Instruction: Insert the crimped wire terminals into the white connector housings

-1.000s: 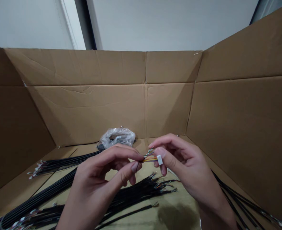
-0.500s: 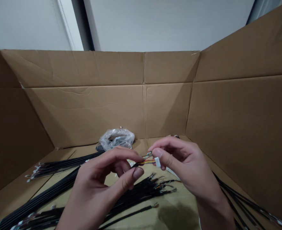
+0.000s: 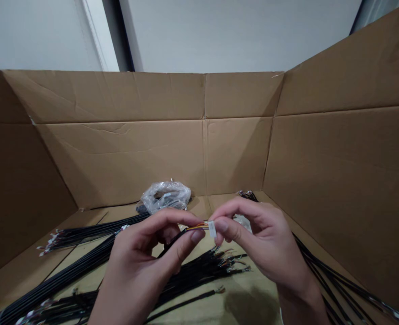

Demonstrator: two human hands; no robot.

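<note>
Between thumb and index finger, my left hand point(image 3: 152, 257) pinches a black cable point(image 3: 173, 241) near its end, where yellow, orange and purple wires point(image 3: 197, 226) come out of the sheath. My right hand point(image 3: 253, 234) grips the small white connector point(image 3: 212, 229) at the tips of those wires. Both hands are nearly touching, held above a bundle of black cables point(image 3: 196, 280) with stripped, coloured ends. My palms hide part of that bundle, and the right fingers cover one side of the connector.
Cardboard walls point(image 3: 125, 158) rise at the back and on both sides. A clear plastic bag point(image 3: 165, 197) lies at the back. More black cable bundles point(image 3: 64, 271) stretch along the left, and others point(image 3: 338, 275) run down the right side.
My right hand has shifted slightly left, bringing the connector closer to my left fingers. The wires, spread apart before, now lie together in a short span between my hands.
</note>
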